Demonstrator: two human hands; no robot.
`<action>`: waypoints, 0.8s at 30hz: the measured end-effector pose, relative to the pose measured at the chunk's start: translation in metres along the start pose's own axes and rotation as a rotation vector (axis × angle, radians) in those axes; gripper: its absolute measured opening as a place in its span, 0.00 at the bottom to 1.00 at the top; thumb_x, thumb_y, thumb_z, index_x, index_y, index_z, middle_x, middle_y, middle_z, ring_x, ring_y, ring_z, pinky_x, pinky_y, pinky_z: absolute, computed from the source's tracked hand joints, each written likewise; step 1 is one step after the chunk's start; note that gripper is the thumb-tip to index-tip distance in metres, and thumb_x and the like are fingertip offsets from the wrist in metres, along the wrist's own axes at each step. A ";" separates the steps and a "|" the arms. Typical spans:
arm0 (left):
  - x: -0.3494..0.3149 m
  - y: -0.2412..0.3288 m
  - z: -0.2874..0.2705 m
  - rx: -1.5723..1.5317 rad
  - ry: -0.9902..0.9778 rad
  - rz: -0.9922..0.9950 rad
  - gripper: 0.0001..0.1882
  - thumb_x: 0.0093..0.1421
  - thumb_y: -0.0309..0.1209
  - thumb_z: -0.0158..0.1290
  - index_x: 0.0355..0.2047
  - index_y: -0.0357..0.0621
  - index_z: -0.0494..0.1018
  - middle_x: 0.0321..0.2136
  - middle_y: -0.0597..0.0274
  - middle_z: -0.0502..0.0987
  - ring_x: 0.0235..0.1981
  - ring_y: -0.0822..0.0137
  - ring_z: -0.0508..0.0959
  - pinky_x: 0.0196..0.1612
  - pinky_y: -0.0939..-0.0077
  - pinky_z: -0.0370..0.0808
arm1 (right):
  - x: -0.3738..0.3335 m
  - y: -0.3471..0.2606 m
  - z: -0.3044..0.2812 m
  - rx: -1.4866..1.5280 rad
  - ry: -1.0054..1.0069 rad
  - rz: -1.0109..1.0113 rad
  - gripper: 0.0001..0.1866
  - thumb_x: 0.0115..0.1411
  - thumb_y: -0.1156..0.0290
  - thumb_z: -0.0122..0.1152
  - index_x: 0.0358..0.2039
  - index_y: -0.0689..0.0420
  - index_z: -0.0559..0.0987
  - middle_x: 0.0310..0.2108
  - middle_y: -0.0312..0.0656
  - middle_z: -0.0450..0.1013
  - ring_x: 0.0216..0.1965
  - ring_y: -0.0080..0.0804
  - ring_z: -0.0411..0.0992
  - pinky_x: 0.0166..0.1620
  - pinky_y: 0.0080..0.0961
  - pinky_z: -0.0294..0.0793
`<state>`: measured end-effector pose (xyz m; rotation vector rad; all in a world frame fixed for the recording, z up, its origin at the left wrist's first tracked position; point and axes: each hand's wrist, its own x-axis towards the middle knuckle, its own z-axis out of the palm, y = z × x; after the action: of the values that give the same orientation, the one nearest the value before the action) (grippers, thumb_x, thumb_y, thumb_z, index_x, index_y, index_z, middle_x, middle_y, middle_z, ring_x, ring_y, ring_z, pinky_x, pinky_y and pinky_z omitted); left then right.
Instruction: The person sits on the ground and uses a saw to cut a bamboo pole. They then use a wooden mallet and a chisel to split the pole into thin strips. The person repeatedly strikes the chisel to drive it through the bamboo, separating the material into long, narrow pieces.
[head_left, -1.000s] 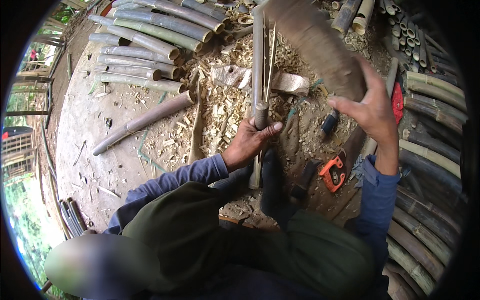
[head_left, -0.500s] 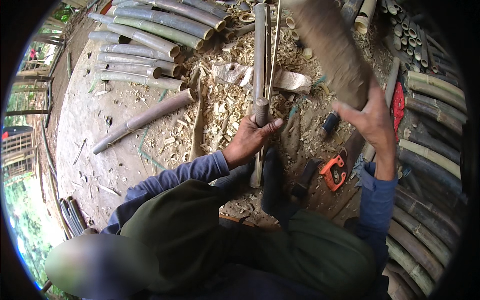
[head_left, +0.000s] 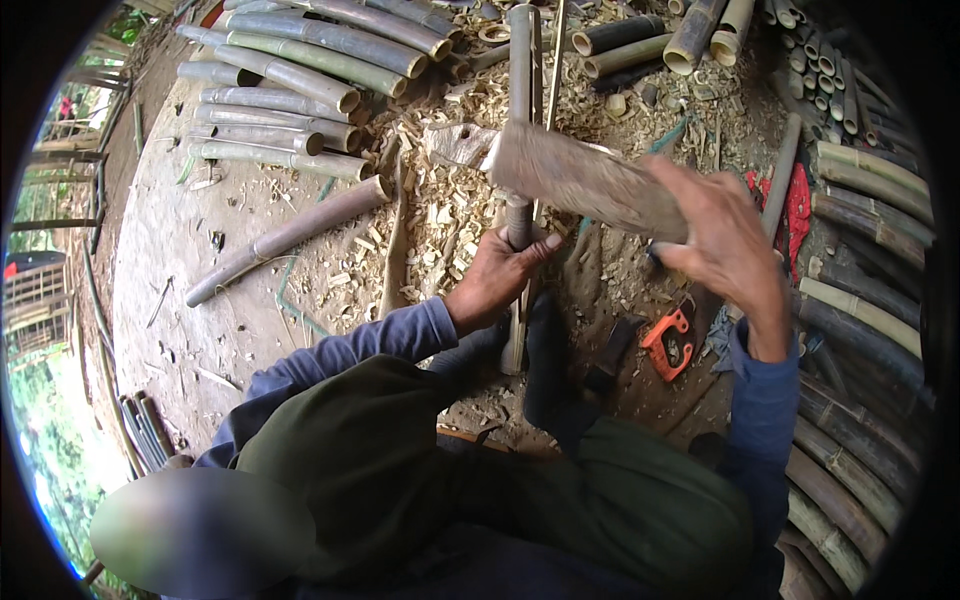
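My left hand point(head_left: 495, 282) is closed around a short, round-ended rod point(head_left: 519, 224), held upright over a bamboo pole point(head_left: 520, 75) that runs toward me between my feet. What the rod's lower end is like is hidden. My right hand point(head_left: 735, 240) grips a thick, rough wooden block point(head_left: 590, 186), blurred by motion. The block's far end is over the top of the rod; whether they touch I cannot tell. Under the pole lies a pale chopped log point(head_left: 462, 145), partly covered by the block.
Wood chips point(head_left: 440, 215) cover the ground. A loose bamboo length point(head_left: 285, 243) lies to the left, below a row of bamboo tubes point(head_left: 320, 45). At right are a saw with an orange handle point(head_left: 665, 345), a dark tool point(head_left: 613, 352), a red cloth point(head_left: 797, 215) and stacked bamboo point(head_left: 865, 235).
The wooden block in my right hand has swung down and to the left, from the upper right to over the rod. My left hand stays in place.
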<state>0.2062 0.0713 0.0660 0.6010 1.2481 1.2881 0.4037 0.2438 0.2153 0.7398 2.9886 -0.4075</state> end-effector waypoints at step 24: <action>0.029 -0.036 -0.059 -0.624 0.238 -0.289 0.22 0.66 0.41 0.50 0.16 0.58 0.57 0.13 0.75 0.54 0.14 0.75 0.52 0.19 0.75 0.50 | -0.029 0.003 0.006 0.816 0.366 0.267 0.45 0.48 0.72 0.73 0.65 0.70 0.63 0.58 0.48 0.70 0.59 0.35 0.69 0.65 0.30 0.63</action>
<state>0.1599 0.0720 0.0065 -0.1774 0.9942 1.4291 0.4305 0.2312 0.2119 1.3599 2.8916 -1.6729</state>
